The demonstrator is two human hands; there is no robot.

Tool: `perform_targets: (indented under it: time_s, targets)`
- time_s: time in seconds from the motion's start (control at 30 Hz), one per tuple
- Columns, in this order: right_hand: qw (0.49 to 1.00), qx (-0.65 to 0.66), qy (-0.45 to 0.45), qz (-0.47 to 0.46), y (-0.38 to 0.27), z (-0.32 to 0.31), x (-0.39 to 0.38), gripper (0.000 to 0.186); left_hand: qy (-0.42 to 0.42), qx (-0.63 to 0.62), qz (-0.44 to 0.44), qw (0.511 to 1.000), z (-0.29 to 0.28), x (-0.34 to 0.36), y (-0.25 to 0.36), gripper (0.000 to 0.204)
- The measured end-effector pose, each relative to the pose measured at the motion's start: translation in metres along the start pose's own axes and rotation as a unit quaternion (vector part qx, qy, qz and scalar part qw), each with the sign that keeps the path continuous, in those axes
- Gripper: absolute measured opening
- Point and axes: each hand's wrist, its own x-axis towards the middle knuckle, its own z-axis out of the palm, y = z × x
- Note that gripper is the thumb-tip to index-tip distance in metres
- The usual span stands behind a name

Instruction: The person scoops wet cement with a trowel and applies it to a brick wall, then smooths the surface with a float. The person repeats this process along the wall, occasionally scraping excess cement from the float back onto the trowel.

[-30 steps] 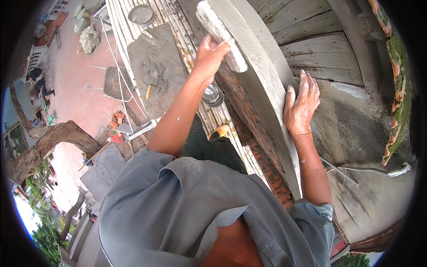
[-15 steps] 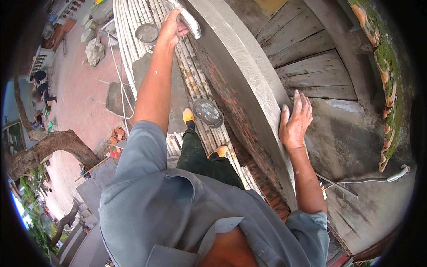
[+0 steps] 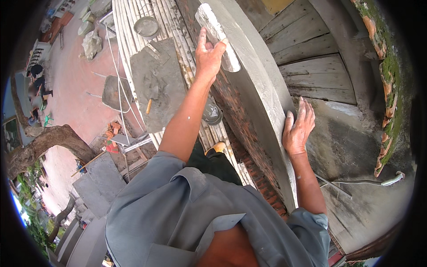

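My left hand (image 3: 209,58) is closed on a long, white-smeared plastering float (image 3: 213,24). The float lies against the grey plastered side of a narrow curved wall (image 3: 249,84), close to its upper edge. Further back along the same wall, my right hand (image 3: 297,133) rests at the far edge of its top, thumb spread from the fingers and nothing held. Left of the wall, a board spread with grey mortar (image 3: 160,82) lies on the scaffold, with a wooden tool handle (image 3: 149,106) sticking out of the mortar. A bucket (image 3: 212,114) is partly hidden by my left forearm.
I stand on a bamboo-pole scaffold (image 3: 126,35); a round pan (image 3: 147,27) sits at its far part. Below on the left are a wheelbarrow (image 3: 116,93), broken bricks (image 3: 113,133) and a thick tree branch (image 3: 58,140). Weathered planks (image 3: 316,73) lie beyond the wall.
My left hand has swung right and nearer with the float, onto the wall's side. The mortar board shows more fully, and my forearm covers part of the bucket. The right hand stays on the wall.
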Motion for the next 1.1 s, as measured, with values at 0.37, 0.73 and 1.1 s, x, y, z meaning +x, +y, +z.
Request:
perform_targets:
  time_s: [0.37,0.73,1.1]
  targets:
    - [1.000,0.000,-0.002,-0.008,0.002,0.002,0.000,0.066,0.025,0.011,-0.076,0.997,-0.001,0.005,0.012,0.096]
    - [1.000,0.002,0.001,-0.011,0.002,0.001,0.002,0.066,0.046,0.081,-0.048,0.994,-0.009,0.025,-0.004,0.093]
    - [1.000,-0.002,0.009,-0.014,-0.001,0.000,0.000,0.067,0.058,0.094,-0.013,0.994,-0.006,0.023,0.003,0.096]
